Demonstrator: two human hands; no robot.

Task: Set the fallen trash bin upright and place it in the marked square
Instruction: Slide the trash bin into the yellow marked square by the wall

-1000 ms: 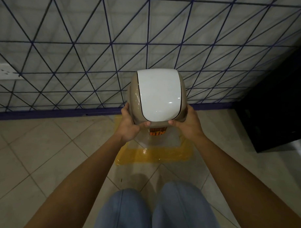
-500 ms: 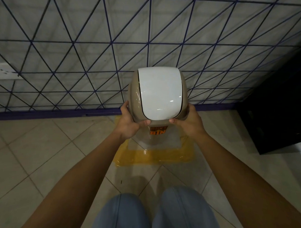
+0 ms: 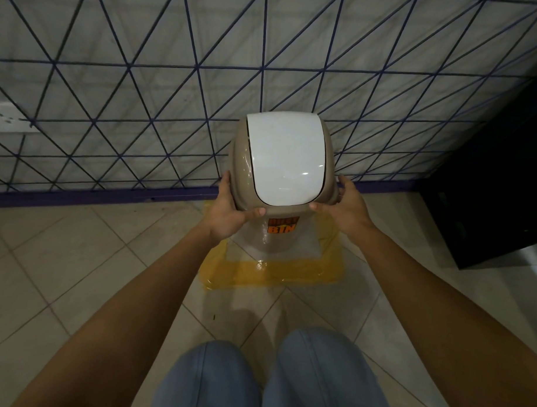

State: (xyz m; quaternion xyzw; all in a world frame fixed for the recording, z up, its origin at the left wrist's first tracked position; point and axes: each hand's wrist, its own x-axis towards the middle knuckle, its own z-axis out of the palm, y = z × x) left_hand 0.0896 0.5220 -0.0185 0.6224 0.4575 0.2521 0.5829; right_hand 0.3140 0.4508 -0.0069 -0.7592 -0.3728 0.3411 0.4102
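Observation:
The trash bin (image 3: 282,161) is beige with a white swing lid and an orange "BIN" label on its front. It stands upright over the yellow marked square (image 3: 271,272) on the floor, close to the wall. My left hand (image 3: 227,214) grips the lid's left side, thumb under the front rim. My right hand (image 3: 344,210) holds the lid's right side. The bin's lower body is mostly hidden under the lid, so I cannot tell whether its base touches the floor.
A tiled wall (image 3: 143,92) with dark blue diagonal lines rises just behind the bin, with a purple skirting (image 3: 109,196) at its foot. A black cabinet (image 3: 499,193) stands to the right. My knees in blue jeans (image 3: 270,380) are at the bottom. Beige floor tiles (image 3: 61,272) lie left.
The bin and both hands have shifted slightly toward the wall over the yellow square. The grip on the lid is unchanged.

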